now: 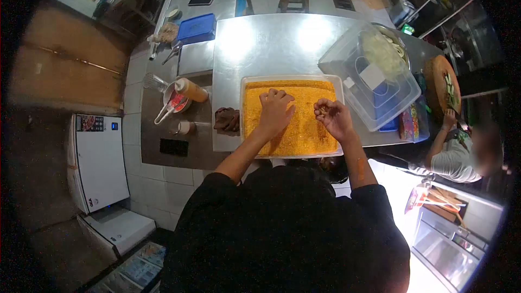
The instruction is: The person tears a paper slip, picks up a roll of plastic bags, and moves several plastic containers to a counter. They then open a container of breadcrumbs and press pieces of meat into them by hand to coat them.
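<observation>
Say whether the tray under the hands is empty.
Not empty: yellow crumbs spread wall to wall across the tray; their depth is unclear.

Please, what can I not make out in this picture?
All in head view:
Pieces in right fingers: too small, partly covered by them.
Palm of left hand: hidden by its back.
Tray floor: hidden by yellow crumbs.
Sticker text: too small.
Shirt: cut off by bottom edge.

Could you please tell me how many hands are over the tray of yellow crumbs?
2: left hand, palm down, over the left of the tray; right hand, palm up, over its right.
</observation>
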